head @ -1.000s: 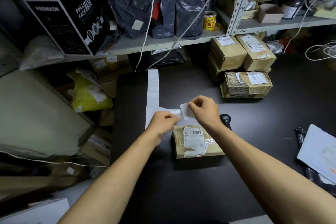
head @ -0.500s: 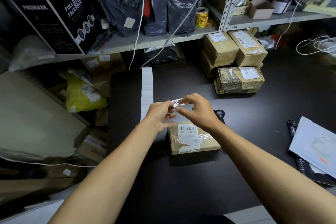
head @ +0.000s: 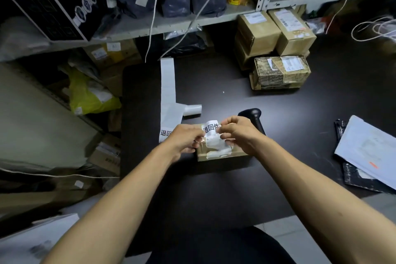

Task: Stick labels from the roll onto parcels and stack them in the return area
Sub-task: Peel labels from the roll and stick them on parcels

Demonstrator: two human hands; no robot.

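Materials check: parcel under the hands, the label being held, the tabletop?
Parcel: looks like brown cardboard under glossy clear tape, judging by the highlights.
Label: thin matte white paper, black print; it curls between the left hand and right hand.
Tabletop: dark, smooth, matte, probably laminate; faint scuffs.

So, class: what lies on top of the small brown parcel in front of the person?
On the small brown parcel lies a white shipping label. Just above it both hands, left hand and right hand, pinch a printed label. They hide part of the parcel's top.
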